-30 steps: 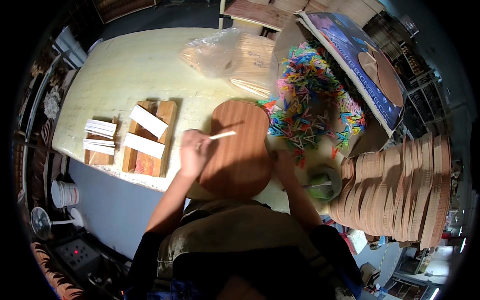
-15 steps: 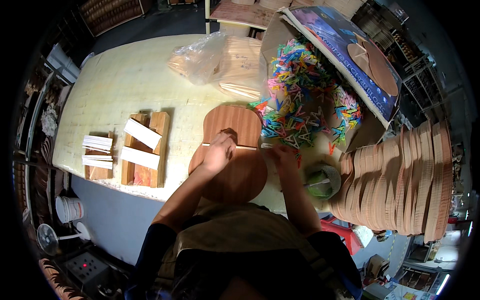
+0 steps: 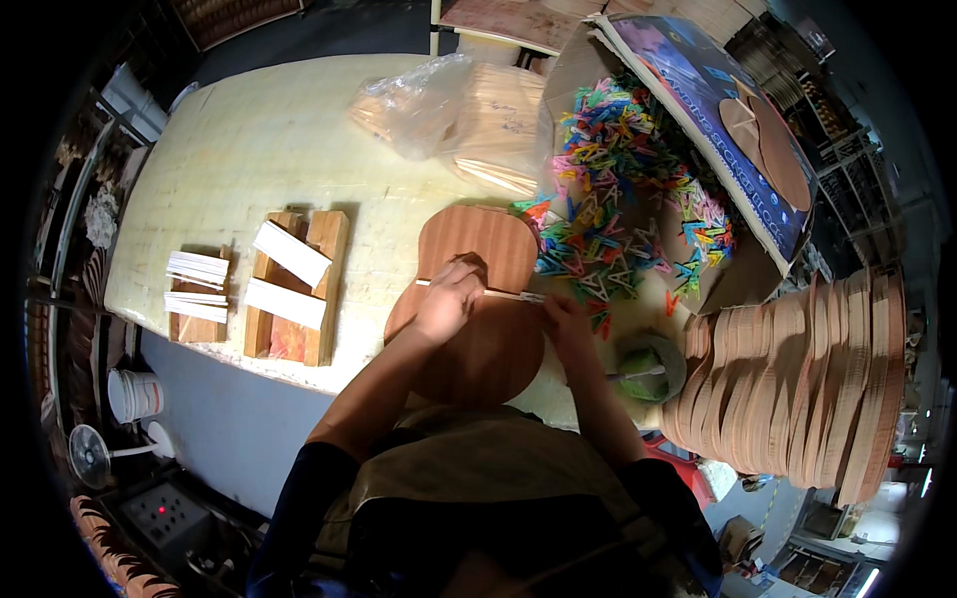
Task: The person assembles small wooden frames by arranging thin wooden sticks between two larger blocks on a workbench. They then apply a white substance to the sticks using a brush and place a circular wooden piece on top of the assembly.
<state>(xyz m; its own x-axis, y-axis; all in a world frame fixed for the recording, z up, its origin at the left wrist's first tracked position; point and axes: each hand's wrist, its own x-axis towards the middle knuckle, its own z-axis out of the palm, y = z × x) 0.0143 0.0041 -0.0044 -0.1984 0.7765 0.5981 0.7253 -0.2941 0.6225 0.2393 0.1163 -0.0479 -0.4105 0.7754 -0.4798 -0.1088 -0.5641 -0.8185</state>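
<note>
A guitar-shaped reddish-brown wood panel [image 3: 469, 364] lies at the table's near edge, in front of my body. Across its waist runs a thin pale wooden strip [image 3: 503, 294]. My left hand [image 3: 451, 299] is closed with bent fingers over the strip's left part, pressing it against the panel. At the panel's right edge my right hand [image 3: 566, 324] pinches a small whitish clothespin [image 3: 531, 297], which sits at the strip's right end. Whether its jaws grip both strip and panel is too small to tell. Beyond that hand lies a heap of colourful clothespins [image 3: 598, 239].
Two wooden holders, one smaller [image 3: 199, 327] and one larger [image 3: 334, 239], carry white strips on the left. A plastic bag of thin wood pieces [image 3: 498, 120] lies at the back. A cardboard box [image 3: 738, 149], a green-lined pot [image 3: 638, 384] and stacked curved wood pieces [image 3: 797, 389] stand right.
My right hand has brought the whitish clothespin left, from beside the panel onto the strip's right end. My left hand stays on the strip. The whole view has shifted slightly.
</note>
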